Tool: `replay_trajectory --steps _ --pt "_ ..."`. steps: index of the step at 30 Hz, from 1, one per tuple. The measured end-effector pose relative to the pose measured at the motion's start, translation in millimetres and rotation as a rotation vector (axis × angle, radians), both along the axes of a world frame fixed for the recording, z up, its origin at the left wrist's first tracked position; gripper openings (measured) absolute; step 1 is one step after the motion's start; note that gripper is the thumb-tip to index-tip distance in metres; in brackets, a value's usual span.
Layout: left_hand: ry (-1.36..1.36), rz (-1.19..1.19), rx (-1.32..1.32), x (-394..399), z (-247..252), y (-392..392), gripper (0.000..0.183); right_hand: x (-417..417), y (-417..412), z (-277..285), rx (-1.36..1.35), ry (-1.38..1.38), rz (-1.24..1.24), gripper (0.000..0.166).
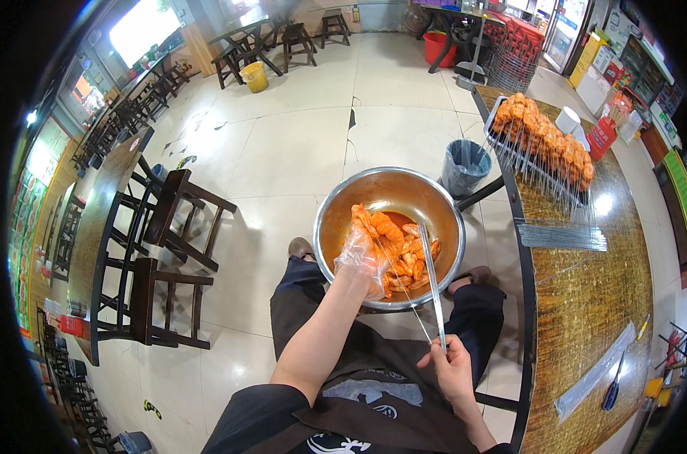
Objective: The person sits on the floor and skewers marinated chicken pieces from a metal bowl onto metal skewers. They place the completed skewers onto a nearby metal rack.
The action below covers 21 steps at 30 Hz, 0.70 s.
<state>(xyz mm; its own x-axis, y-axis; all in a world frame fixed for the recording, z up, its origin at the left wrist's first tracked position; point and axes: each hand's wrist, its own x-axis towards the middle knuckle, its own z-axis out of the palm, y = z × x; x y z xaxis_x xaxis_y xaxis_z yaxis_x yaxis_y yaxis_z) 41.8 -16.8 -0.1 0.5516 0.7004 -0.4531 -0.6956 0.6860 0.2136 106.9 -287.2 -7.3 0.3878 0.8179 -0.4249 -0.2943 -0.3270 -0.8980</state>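
Note:
A large stainless-steel bowl (456,210) stands between the person's knees. Red-orange marinated meat pieces (414,262), probably chicken wings, lie in sauce inside it. In a clear plastic glove, my left hand (359,249) is over the bowl and grips a marinated meat piece (388,230). My right hand (452,363), bare, holds a bundle of flat metal skewers (432,284) whose far ends reach over the bowl. Between its thumb and finger is also a single thin skewer (407,294), angled up toward the meat in my left hand. Whether its tip is in the meat is hard to tell.
On the wooden table (582,301) at right are a tray (494,116) of skewered meat (548,142), loose metal skewers (562,235), a plastic sleeve (596,371) and a screwdriver (612,391). A lined bin (465,164) stands beside the bowl. Wooden stools (170,207) are at left.

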Motion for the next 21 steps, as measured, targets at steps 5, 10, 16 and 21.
replay_trajectory --steps 5,10,16,21 --pt "0.088 0.043 0.003 3 -10 1 0.046 -3 1 0 0.041 0.014 -0.001 0.008" --pt "0.178 0.089 0.074 -1 -16 -8 0.037 0 3 2 0.024 -0.001 -0.002 0.009" --pt "0.118 0.080 0.061 -1 -24 -9 0.036 -8 18 -1 0.105 0.129 -0.021 0.009" --pt "0.038 0.099 0.256 -7 -5 -2 0.042 -7 18 -7 0.142 0.207 -0.026 0.008"
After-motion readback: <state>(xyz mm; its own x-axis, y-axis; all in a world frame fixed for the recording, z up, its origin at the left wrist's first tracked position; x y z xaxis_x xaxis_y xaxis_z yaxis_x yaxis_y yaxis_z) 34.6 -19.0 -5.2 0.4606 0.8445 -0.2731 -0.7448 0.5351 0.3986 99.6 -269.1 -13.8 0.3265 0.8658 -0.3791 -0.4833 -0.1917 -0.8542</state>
